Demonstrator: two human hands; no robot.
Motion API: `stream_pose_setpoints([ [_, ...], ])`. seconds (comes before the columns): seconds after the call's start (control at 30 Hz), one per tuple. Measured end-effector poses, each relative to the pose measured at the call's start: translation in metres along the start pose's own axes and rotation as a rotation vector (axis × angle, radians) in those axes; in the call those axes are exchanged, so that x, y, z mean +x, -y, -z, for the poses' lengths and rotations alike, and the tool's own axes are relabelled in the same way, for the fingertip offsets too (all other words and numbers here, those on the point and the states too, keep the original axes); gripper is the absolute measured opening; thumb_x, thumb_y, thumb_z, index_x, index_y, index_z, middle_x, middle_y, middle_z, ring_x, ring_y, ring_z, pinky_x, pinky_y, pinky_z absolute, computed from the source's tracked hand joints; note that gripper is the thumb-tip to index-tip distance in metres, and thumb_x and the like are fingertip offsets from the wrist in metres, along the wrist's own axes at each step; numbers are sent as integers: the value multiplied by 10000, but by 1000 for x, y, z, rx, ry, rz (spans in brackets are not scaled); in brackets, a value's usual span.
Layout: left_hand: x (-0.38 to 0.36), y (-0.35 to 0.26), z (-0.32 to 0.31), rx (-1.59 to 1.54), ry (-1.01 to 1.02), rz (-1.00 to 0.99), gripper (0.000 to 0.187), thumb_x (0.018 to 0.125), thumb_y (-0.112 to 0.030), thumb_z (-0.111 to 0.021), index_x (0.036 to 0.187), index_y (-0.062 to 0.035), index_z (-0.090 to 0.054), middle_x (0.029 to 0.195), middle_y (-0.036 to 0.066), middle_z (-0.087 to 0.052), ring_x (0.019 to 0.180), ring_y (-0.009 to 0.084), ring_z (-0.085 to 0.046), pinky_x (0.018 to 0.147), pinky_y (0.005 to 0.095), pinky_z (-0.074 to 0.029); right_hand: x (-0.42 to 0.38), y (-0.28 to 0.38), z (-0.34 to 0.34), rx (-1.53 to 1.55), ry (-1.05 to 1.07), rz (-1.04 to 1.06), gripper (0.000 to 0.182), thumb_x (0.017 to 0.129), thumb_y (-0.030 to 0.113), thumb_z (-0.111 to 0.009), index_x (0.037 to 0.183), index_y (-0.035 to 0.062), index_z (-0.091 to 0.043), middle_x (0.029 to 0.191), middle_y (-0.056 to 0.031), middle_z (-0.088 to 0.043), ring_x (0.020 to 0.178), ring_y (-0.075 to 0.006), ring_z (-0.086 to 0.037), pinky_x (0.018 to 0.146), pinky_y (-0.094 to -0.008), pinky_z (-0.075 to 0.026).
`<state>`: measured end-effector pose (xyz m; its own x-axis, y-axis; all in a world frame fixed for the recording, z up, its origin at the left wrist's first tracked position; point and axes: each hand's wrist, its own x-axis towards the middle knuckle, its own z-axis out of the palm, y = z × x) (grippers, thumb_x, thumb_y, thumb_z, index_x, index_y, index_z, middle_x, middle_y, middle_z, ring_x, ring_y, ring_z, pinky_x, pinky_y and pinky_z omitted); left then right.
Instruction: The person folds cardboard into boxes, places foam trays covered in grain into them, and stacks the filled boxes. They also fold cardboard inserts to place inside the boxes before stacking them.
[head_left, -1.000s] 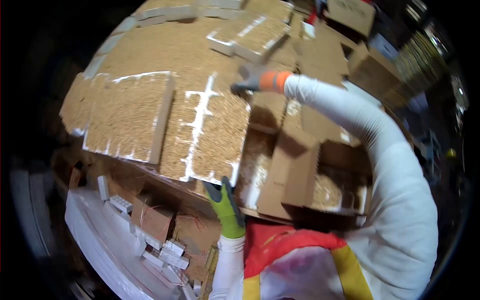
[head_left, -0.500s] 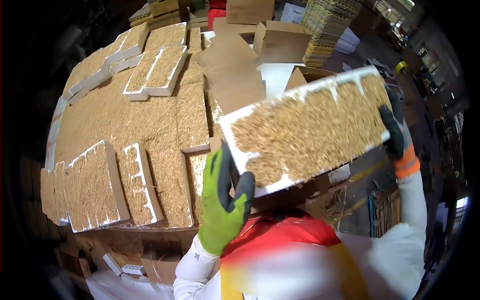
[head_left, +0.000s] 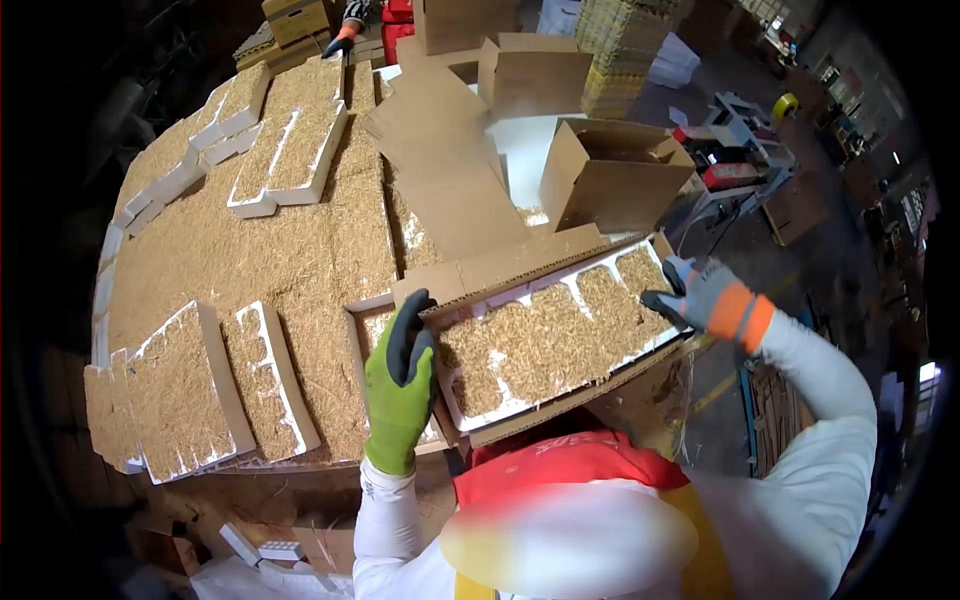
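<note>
A white foam tray (head_left: 560,325) filled with straw-coloured shavings lies lengthwise within an open cardboard box (head_left: 520,260), whose long back flap stands up behind it. My left hand (head_left: 402,375), in a green glove with dark fingertips, grips the tray's left end, right at the box wall. At the opposite end, my right hand (head_left: 695,295), in a grey glove with an orange cuff, has its fingers curled over the tray's corner. Left of my left hand, the edge of another cardboard box (head_left: 358,335) shows, partly hidden by the glove.
Shavings cover the table (head_left: 290,235), with more foam trays (head_left: 190,390) at its near left and far side. Behind stand an open carton (head_left: 615,180), another carton (head_left: 535,75) and a yellowish stack (head_left: 625,50). A co-worker's gloved hand (head_left: 345,38) reaches in at the far edge.
The tray has come down from a tilted position in the air into the cardboard box, both my hands moving with it. A co-worker's hand has appeared at the far edge.
</note>
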<state>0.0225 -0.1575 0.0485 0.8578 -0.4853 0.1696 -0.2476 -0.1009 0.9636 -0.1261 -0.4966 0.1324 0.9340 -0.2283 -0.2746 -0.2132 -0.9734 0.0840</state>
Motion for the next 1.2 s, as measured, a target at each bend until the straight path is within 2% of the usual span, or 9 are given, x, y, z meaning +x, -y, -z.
stream_pose_setpoints([
  [0.13, 38, 1, 20, -132, 127, 202, 459, 985, -336, -488, 1295, -4, -558, 1172, 114, -648, 1120, 191, -573, 993, 330, -411, 22, 0, -8, -298, 64, 110, 570, 921, 554, -483, 916, -2, -608, 694, -123, -653, 702, -293, -648, 658, -394, -483],
  [0.23, 94, 34, 20, -182, 52, 193, 379, 948, -211, -573, 1273, -14, -575, 1137, 100, -670, 1029, 169, -623, 890, 300, -485, 21, 2, -26, -356, -49, 152, 472, 935, 498, -480, 904, 47, -613, 624, -58, -603, 646, -240, -615, 603, -379, -447],
  [0.37, 190, 143, -9, 523, 170, 80, 505, 800, -252, -736, 1261, -104, -590, 1185, 123, -632, 1059, 281, -614, 930, 350, -486, 16, 7, -39, -314, -218, 180, 294, 905, 409, -565, 823, 127, -575, 668, -35, -554, 609, -215, -589, 544, -381, -432],
  [0.6, 287, 178, -69, 1553, 809, -612, 1029, 588, -425, -852, 1441, -96, -379, 1514, 139, -317, 1417, 358, -249, 1118, 550, -256, 13, -16, -2, 27, 28, 225, 226, 887, 307, -592, 800, 99, -570, 710, -73, -548, 663, -231, -611, 576, -353, -472],
  [0.7, 316, 172, -112, 1569, 1061, -772, 1055, 565, -443, -857, 1451, -133, -377, 1545, 102, -279, 1436, 322, -227, 1138, 544, -232, -1, -28, -33, 467, -216, 195, 284, 849, 284, -701, 855, 25, -585, 681, -78, -531, 595, -240, -570, 567, -354, -472],
  [0.8, 341, 221, -163, 1497, 921, -1097, 1089, 472, -434, -886, 1421, -175, -419, 1436, 68, -413, 1414, 302, -264, 1148, 546, -209, -13, -26, -72, 721, -297, 83, 329, 835, 257, -730, 956, -17, -592, 777, -98, -583, 636, -245, -579, 605, -349, -494],
  [1.0, 353, 215, -171, 1485, 967, -1011, 906, 389, -377, -915, 1186, -114, -576, 1107, 49, -549, 1058, 262, -518, 996, 475, -369, -10, -16, -28, 647, -246, 166, 433, 793, 216, -731, 1192, 79, -636, 1128, -106, -654, 921, -232, -601, 763, -380, -482],
  [1.07, 346, 174, -140, 1455, 857, -929, 778, 459, -366, -894, 1108, -75, -581, 1013, 76, -560, 986, 278, -534, 914, 404, -409, 10, -9, 0, 72, -183, 472, 346, 801, 178, -673, 1138, 101, -684, 1170, -87, -629, 974, -210, -560, 809, -373, -460],
  [1.2, 339, 120, -70, 1302, 751, -823, 383, 710, -255, -777, 1041, -126, -631, 921, 58, -582, 886, 246, -574, 799, 380, -482, 33, 9, -11, 124, -38, 702, 441, 893, 329, -557, 1269, 101, -527, 1369, -108, -478, 1220, -314, -454, 1009, -472, -358],
])
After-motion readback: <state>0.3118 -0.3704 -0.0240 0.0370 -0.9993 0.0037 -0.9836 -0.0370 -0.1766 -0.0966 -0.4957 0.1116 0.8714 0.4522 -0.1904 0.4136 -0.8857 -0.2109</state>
